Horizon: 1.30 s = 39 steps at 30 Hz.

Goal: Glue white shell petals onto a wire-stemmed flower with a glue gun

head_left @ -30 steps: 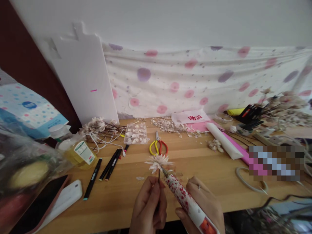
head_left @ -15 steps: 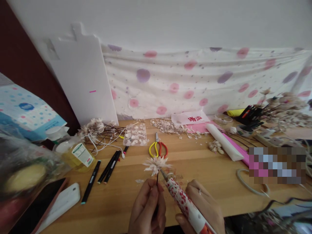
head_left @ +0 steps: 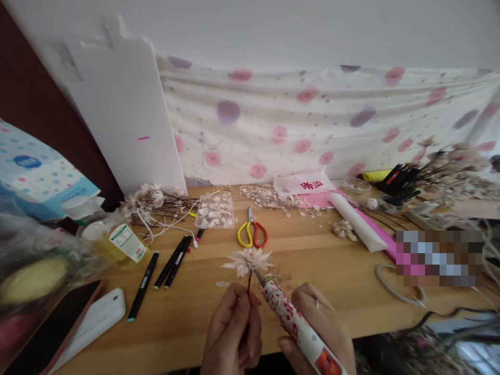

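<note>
My left hand (head_left: 233, 328) pinches the thin dark stem of an artificial flower (head_left: 248, 260) with pale, pointed petals, holding it upright above the table. My right hand (head_left: 322, 317) is wrapped round what looks like a glue gun (head_left: 291, 320), with a red-and-white patterned barrel. Its tapered metal tip points up and left, at the underside of the bloom where the stem joins; whether they touch I cannot tell. Just beyond the flower lie scissors (head_left: 252, 232) with yellow and red handles, blades pointing away.
Left are markers (head_left: 144, 286), a phone (head_left: 57, 325), a yellow liquid bottle (head_left: 125, 245) and a white cable (head_left: 156, 224). A clear petal box (head_left: 214, 210) and loose petals (head_left: 269, 199) lie at the back. A white roll (head_left: 357, 223) and grey ring (head_left: 398, 286) are right.
The whole view has shifted slightly, with the background higher in the picture. The flower has tilted or turned a little; both hands keep their holds, and the tip stays beneath the bloom.
</note>
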{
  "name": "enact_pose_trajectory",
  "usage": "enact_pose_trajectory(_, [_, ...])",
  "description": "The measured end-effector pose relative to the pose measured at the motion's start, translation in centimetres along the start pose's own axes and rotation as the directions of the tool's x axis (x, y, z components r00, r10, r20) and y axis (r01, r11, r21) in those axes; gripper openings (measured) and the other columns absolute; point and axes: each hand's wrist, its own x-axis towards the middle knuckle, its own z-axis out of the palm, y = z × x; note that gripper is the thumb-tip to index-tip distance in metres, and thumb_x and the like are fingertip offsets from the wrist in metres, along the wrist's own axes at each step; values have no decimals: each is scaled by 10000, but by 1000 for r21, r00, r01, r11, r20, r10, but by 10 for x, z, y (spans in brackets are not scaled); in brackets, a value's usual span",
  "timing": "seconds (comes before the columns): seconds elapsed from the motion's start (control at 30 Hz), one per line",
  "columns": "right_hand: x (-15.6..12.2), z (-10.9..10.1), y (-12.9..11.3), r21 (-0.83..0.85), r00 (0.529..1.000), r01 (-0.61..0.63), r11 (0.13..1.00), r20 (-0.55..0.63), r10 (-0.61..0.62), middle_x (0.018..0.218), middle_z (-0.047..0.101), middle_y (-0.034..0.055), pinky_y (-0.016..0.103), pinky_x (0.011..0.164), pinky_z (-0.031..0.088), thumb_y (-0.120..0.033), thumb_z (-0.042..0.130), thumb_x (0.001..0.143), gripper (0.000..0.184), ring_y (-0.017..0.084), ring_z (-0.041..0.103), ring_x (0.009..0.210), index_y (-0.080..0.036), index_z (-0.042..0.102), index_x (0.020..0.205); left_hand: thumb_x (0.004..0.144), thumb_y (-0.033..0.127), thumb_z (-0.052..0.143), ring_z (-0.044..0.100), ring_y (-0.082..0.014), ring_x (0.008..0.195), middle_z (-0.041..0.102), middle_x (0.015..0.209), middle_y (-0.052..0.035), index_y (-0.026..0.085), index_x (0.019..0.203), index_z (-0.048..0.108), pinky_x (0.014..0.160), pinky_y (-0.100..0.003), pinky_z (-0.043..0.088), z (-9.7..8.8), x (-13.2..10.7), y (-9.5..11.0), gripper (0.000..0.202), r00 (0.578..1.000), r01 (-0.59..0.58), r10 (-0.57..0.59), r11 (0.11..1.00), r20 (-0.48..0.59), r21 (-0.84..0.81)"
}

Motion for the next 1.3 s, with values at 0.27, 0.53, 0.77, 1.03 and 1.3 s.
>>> enact_pose_trajectory(0.27, [1, -13, 33, -87, 849, -524, 847, 16, 528, 670, 677, 37, 288, 543, 458, -538, 623, 872, 337, 219, 645, 615, -228, 652, 745, 680, 441, 873, 198, -30, 380, 388, 442, 108, 171, 712, 673, 359, -139, 218, -32, 1, 37, 338, 932, -248, 245, 968, -266, 19])
enact_pose_trajectory(0.53, [-9, -13, 99, -230, 556, -829, 510, -242, 795, 517, 671, 73, 317, 498, 429, -675, 624, 760, 497, 324, 691, 600, -190, 727, 736, 698, 395, 869, 239, -36, 391, 391, 454, 98, 154, 705, 687, 348, -134, 246, -62, 2, 45, 302, 883, -289, 277, 957, -380, 25])
enact_pose_trajectory(0.77, [-4, -36, 84, -222, 531, -845, 487, -461, 711, 1318, 638, 195, 419, 715, 526, -762, 628, 698, 857, 381, 678, 987, -147, 613, 1295, 669, 384, 889, 260, -34, 390, 402, 455, 99, 161, 704, 685, 358, -136, 261, -73, 12, 45, 305, 879, -247, 208, 968, -428, -38])
enact_pose_trajectory(1.03, [44, 59, 26, -117, 902, -403, 908, 117, 416, 841, 723, 35, 290, 678, 528, -277, 609, 925, 96, 188, 668, 725, -225, 690, 916, 756, 383, 829, 211, -29, 392, 395, 463, 102, 162, 747, 697, 361, -135, 233, -92, 23, 44, 258, 891, -266, 218, 961, -399, -70])
enact_pose_trajectory(1.3, [38, 147, 26, -202, 860, -404, 892, 248, 446, 900, 654, 92, 412, 780, 512, -136, 755, 802, 121, 285, 624, 861, -177, 647, 839, 729, 436, 845, 201, -30, 379, 397, 442, 105, 179, 721, 675, 364, -154, 212, -93, 12, 50, 307, 910, -215, 170, 973, -378, -79])
